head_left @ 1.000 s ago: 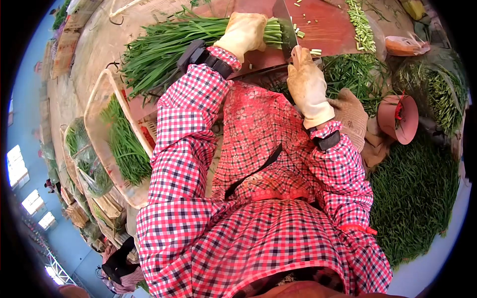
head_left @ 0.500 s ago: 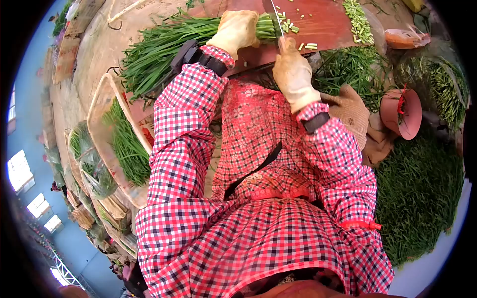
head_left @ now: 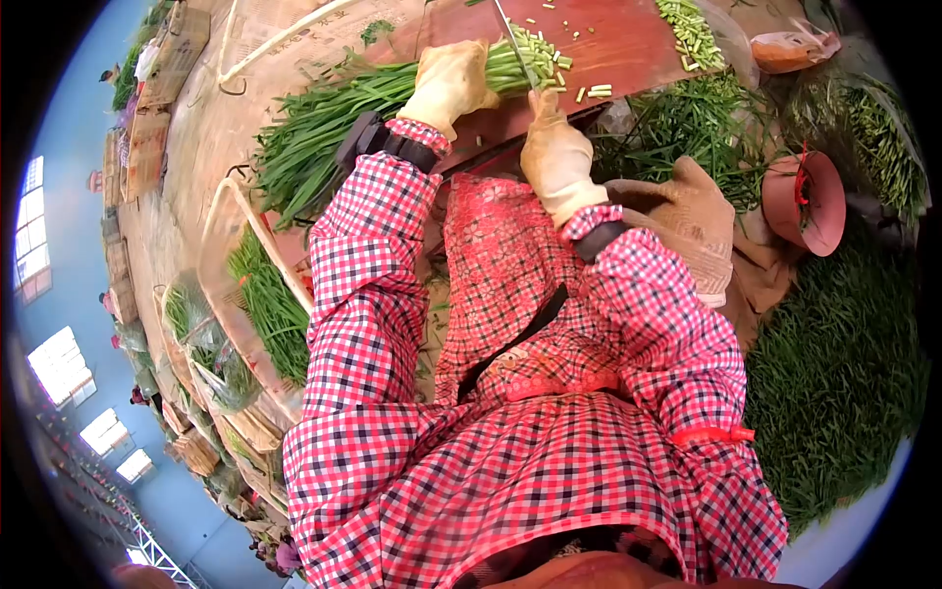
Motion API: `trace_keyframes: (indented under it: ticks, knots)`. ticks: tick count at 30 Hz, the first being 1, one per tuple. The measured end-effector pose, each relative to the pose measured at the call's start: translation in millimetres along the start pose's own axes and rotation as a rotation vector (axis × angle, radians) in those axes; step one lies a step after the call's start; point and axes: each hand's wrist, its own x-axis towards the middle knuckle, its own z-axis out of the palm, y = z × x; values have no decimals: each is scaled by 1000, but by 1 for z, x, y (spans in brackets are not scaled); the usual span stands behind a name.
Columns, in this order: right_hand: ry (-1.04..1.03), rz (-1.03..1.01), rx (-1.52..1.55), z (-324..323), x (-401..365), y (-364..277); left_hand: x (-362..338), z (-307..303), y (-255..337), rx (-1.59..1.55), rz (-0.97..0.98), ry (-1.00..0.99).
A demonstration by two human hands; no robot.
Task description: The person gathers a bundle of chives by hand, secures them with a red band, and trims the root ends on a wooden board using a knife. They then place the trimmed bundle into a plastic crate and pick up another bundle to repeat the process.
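Observation:
My left hand, in a pale, stained glove, is closed over a bunch of chives lying on the red board. Their long green leaves spread to the left, and the pale stem ends point right. My gloved right hand is wrapped round the handle of a knife. The thin blade points away from me and stands across the stem ends. Short cut pieces lie just right of the blade. A larger pile of cut ends sits at the board's right side.
Loose green leaves lie right of my right hand, beside a brown glove and a pink round container. A big heap of greens fills the lower right. At left, a framed basket holds more chives.
The blade has shifted left into the stem ends, and fresh cut pieces now lie at its right. My left hand stays on the bunch. The whole view has turned slightly.

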Motion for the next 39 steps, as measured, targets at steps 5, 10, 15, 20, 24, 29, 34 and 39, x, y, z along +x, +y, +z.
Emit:
trace_keyframes:
  ticks: [5,10,15,20,24,29,34,39]
  knots:
    - [-102,43,212,1,42,19,4,9,0,8,18,37]
    - [18,2,-72,-13,36,66,3,13,-6,22,16,35]
    - [376,-117,-184,-25,48,124,1,2,-1,8,0,-66]
    - [-179,132,-39,-67,44,69,-49,-5,-5,231,51,144]
    - [46,-5,-290,-14,66,89,-84,-7,-42,274,-74,36]
    - [-217,-68,-292,-19,75,90,-75,9,-55,242,-99,3]
    - [-85,-172,-112,-42,57,93,-77,-2,-57,167,-95,12]
    - [140,-137,543,-95,26,75,-130,-43,-27,-24,-91,134]
